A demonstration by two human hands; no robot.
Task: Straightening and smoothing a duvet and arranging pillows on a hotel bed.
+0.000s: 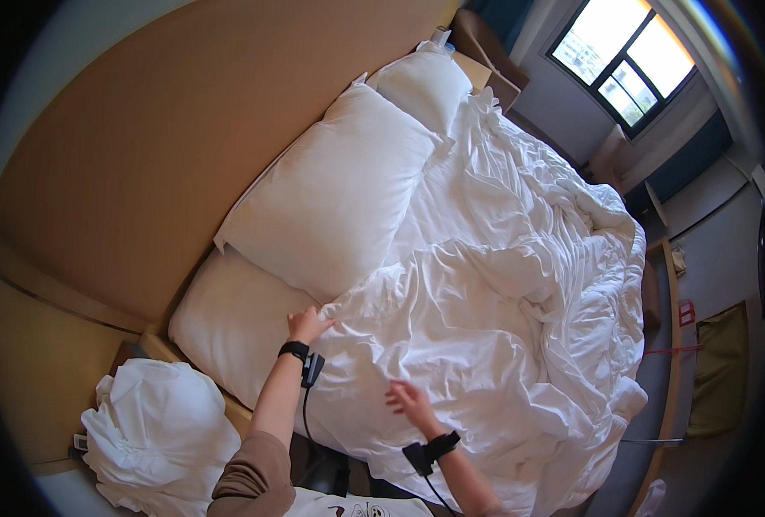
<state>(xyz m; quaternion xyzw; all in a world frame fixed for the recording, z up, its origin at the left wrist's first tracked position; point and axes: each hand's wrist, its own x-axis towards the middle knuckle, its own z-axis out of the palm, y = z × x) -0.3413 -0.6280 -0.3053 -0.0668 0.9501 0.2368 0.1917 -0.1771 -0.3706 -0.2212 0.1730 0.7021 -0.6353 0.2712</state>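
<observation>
A rumpled white duvet (477,345) lies over most of the bed. My left hand (309,325) is closed on its edge, just below the lower corner of a large white pillow (339,181). Lower and to the right, my right hand (410,403) hovers over the duvet with its fingers apart and loosely bent, holding nothing. A second white pillow (426,86) lies farther up, against the headboard. Between the large pillow and the near side of the bed, part of a smooth white surface (236,302) shows. Both wrists wear black straps with small devices and cables.
A bundled heap of white bedding (163,431) sits at the lower left, beside the bed. The tan headboard (167,129) runs along the left. A brown armchair (490,52) stands at the far end near the window (628,60). An olive cloth (717,370) hangs at the right.
</observation>
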